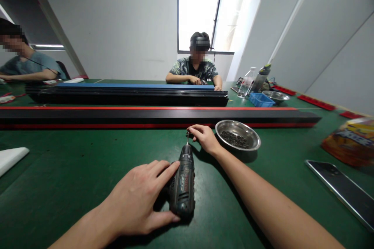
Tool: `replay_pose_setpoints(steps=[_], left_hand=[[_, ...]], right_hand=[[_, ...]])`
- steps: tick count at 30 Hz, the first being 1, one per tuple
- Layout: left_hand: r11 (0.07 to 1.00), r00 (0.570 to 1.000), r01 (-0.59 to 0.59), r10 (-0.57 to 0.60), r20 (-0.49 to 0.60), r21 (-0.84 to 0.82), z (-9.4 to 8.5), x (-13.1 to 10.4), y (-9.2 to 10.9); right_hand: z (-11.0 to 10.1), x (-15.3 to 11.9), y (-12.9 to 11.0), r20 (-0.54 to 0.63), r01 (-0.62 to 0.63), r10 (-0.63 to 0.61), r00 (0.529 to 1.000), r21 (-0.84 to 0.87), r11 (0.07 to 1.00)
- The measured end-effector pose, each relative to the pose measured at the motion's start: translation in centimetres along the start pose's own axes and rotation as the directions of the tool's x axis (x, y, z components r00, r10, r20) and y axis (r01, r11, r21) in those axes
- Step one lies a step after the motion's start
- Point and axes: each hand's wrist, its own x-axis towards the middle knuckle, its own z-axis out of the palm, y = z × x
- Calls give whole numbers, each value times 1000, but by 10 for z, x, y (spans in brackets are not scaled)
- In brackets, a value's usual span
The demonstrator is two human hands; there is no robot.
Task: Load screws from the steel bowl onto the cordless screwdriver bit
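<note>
My left hand (pixel 146 192) is wrapped round the black power drill (pixel 184 186), which points away from me over the green table (pixel 87 179). Beyond the drill, my right hand (pixel 203 137) has its thumb and fingers pinched at the tip of the bit; whatever they hold there is too small to name. Just right of that hand is a metal bowl (pixel 254 140) with many small dark screws in it. A long black bar with red edges (pixel 131 116) lies across the table behind both.
Farther back lies a black and blue bar (pixel 131 92), with a person (pixel 198 64) seated behind it. Another person (pixel 32 62) sits at left. A phone (pixel 341 190), an orange packet (pixel 349 142), a blue tray (pixel 261 100) and bottles (pixel 247 83) are at right.
</note>
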Motion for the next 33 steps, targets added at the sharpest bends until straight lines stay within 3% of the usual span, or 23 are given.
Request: replay_pose_setpoints(steps=[33], left_hand=[[1000,1000,2,-2,10,-2,-1,0,0]], right_hand=[[0,0,-2,4,0,0,1000,-4,1000]])
